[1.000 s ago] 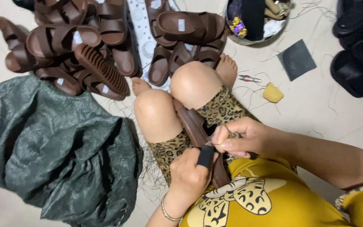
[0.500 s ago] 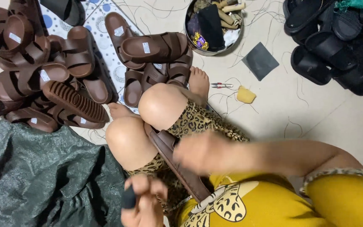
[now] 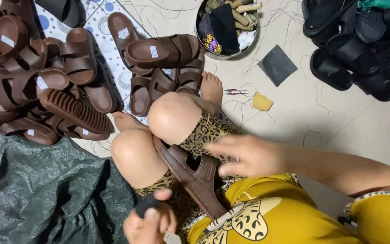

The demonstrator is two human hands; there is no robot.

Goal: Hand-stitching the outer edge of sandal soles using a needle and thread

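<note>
In the head view, a brown sandal (image 3: 195, 178) is being cradled between the knees at six o'clock. A small dark tool (image 3: 146, 204) is being pinched by the left hand (image 3: 150, 221); the right hand (image 3: 244, 156) is being held open, fingers spread, just over the sandal's strap.

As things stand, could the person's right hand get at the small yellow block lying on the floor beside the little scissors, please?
Probably yes. The right hand hovers open over the brown sandal on the lap, holding nothing, and the yellow block lies just beyond it on bare floor, with only loose threads between.
</note>
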